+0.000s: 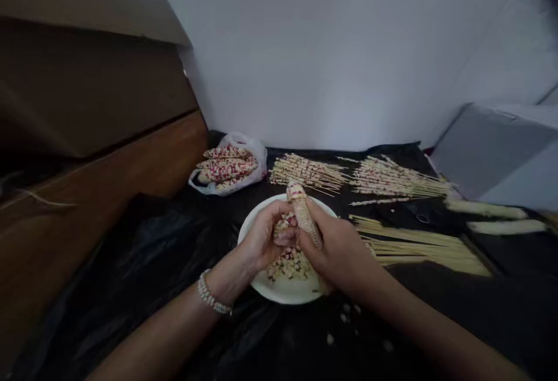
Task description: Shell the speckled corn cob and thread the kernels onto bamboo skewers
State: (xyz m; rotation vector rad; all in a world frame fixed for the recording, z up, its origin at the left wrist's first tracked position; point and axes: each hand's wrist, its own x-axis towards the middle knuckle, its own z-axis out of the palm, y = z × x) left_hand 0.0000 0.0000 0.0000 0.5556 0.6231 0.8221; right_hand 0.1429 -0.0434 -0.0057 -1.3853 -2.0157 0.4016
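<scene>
Forearms point(174, 323) converge; fingers point(285, 237) curled

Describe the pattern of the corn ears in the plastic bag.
Corn ears: cream speckled with red, shown in the head view.

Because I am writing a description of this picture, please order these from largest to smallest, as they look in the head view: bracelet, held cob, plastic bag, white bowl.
1. White bowl, partly covered
2. Plastic bag
3. Held cob, partly hidden
4. Bracelet
</scene>
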